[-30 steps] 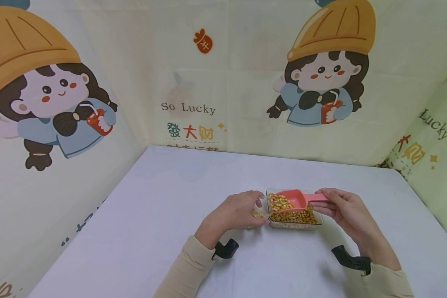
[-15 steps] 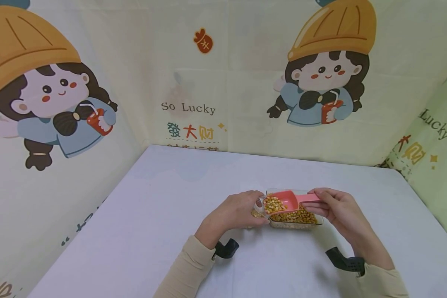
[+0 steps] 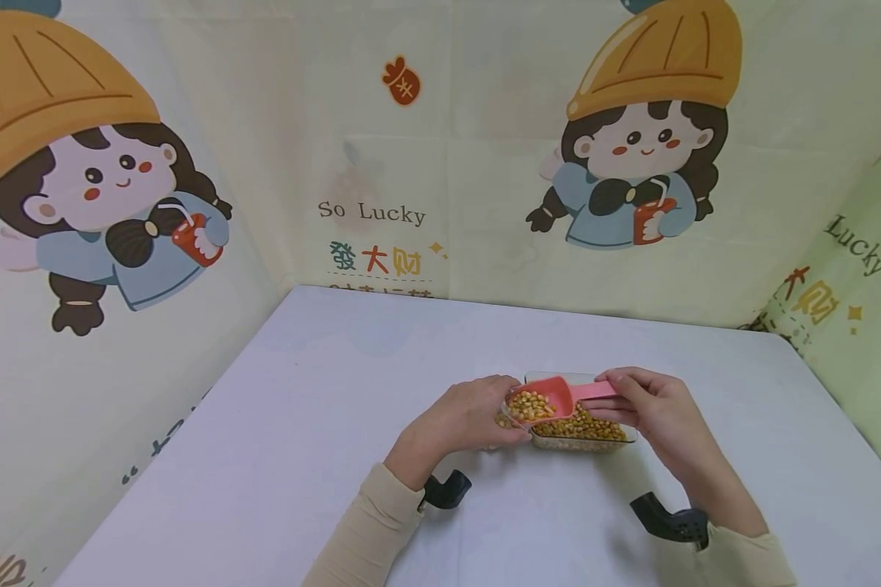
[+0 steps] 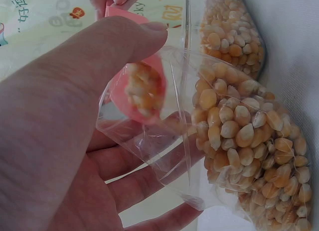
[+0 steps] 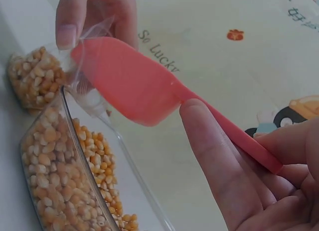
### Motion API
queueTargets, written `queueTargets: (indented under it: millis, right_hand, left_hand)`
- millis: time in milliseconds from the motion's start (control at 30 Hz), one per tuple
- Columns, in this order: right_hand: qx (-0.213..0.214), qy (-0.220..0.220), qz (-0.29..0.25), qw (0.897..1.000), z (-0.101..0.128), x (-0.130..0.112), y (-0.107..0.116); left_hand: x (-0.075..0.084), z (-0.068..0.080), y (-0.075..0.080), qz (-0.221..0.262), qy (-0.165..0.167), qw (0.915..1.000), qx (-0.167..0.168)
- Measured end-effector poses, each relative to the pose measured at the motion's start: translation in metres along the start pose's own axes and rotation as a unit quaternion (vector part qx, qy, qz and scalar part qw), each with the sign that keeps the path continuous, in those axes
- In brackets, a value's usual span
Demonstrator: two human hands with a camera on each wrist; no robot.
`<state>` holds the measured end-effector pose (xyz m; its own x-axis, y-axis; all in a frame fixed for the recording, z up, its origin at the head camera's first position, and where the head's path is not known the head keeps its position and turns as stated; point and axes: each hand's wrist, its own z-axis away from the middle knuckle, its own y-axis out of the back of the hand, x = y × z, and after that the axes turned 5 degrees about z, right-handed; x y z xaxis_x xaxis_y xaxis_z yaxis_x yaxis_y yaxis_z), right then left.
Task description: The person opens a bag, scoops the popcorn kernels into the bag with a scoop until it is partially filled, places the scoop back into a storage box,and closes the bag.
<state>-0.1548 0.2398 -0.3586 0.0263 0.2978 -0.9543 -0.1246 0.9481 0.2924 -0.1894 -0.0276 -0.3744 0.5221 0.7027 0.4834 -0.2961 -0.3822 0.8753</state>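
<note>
My left hand (image 3: 470,414) holds the mouth of a clear plastic bag (image 4: 244,136) spread between thumb and fingers. Yellow corn kernels fill the lower part of the bag. My right hand (image 3: 664,412) grips the handle of a pink scoop (image 3: 562,398), which carries a small heap of kernels. In the head view the scoop's front edge meets the left fingers at the bag's opening. From the left wrist, its tip appears inside the bag mouth, kernels at its lip. The clear box (image 3: 580,446) of corn stands directly below the scoop.
The box touches or nearly meets the bag on its right side, seen in the right wrist view. Both stand on a white table (image 3: 323,489). Printed cloth walls (image 3: 484,163) enclose the table at the back and sides.
My right hand has moved left, bringing the loaded scoop from over the box to the bag's mouth. My left hand and the bag have stayed in place.
</note>
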Motion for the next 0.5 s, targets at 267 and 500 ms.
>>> queueTargets:
  millis: [267,500]
  right_hand:
    - [0.029,0.01,0.082,0.996,0.006,-0.015,-0.006]
    - [0.044,0.054,0.108,0.992,0.012,-0.02,-0.009]
  left_hand:
    - [0.0,-0.001,0.0,0.008,0.006,1.0,-0.002]
    - [0.001,-0.001,0.0,0.013,0.012,0.9998,-0.006]
